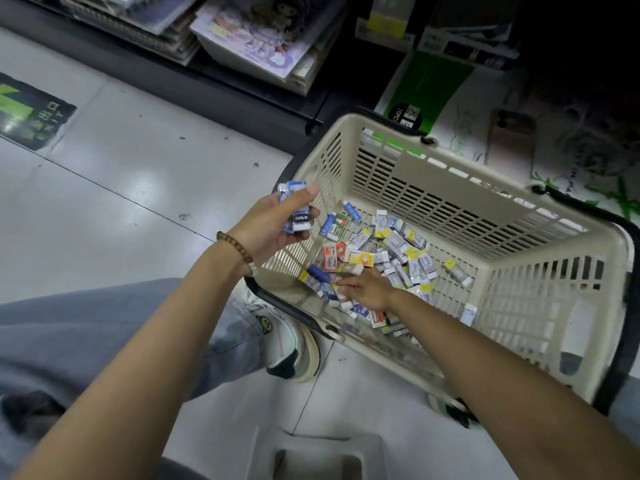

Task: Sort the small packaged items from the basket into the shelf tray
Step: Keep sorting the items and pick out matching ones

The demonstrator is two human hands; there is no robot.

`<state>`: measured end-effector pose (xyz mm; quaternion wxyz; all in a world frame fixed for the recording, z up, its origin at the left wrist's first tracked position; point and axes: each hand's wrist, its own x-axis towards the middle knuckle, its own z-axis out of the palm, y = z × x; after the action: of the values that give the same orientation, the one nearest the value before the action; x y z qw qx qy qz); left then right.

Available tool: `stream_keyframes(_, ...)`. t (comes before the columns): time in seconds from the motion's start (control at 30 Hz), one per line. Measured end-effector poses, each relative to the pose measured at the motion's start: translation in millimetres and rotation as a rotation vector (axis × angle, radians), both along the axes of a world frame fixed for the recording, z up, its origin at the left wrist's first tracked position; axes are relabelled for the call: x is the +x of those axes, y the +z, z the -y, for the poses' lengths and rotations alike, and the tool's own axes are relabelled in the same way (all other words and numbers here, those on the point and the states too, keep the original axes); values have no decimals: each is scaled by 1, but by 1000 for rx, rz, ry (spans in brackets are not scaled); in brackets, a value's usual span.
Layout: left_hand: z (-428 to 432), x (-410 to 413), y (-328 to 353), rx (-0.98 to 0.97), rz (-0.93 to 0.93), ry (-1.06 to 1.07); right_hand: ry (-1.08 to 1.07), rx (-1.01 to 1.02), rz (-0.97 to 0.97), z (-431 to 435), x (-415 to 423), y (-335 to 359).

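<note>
In the basket [433,188] on the floor, packets [384,251] are lying loose. Left grip [273,226] is curling round a blue stack [297,221] beside the rim; right grip [369,289] is resting on the packets, pinch unclear. Likely light, stiff, slick-wrapped: take by long edges.

Both forearms are bare, and just behind the left hand [273,223] sits a bracelet [235,249] of round brown wooden beads with one paler bead among them. The legs are in loose, faded grey-blue trousers [104,323], with a small yellowish smiley face [265,323] near the left hem. The left shoe [294,351] is a chunky white trainer with a dark green panel and thick cream sole; the right shoe [450,408] shows only a pale, dark and reddish sliver.
</note>
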<state>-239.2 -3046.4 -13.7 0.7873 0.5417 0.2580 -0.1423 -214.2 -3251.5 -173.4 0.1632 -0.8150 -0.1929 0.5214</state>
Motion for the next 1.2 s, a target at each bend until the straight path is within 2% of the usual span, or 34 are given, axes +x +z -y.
stream_keyframes(0.2,9,3,-3,-75,-6,-25,-43,-49,96,-23,-14,0)
stream_keyframes(0.33,11,-1,-6,-50,-68,-24,-88,-111,123,-32,-16,0)
stream_keyframes(0.53,19,-3,-17,10,-159,-8,-707,249,-224,-13,-3,33)
stream_keyframes(0.63,23,-4,-21,-56,-161,5,-1004,492,-372,2,14,68)
stream_keyframes(0.7,27,-5,-20,-107,-151,5,-1109,683,-394,7,28,92)
stream_keyframes(0.73,28,-5,-19,-112,-151,-2,-1101,763,-403,8,35,105)
stream_keyframes(0.8,30,-6,-15,-75,-152,-30,-951,853,-412,10,48,131)
stream_keyframes(0.87,28,-8,-12,-53,-148,-48,-719,832,-397,9,56,152)
stream_keyframes(0.93,25,-9,-10,-78,-156,-51,-510,762,-302,6,60,165)
stream_keyframes(1.0,22,-9,-8,-66,-169,-124,-405,709,-215,-1,58,170)
stream_keyframes(1.1,22,-12,-4,-33,-184,-267,-444,727,-176,-11,52,168)
stream_keyframes(1.2,20,-11,5,13,-162,-251,-645,822,-188,-19,49,158)
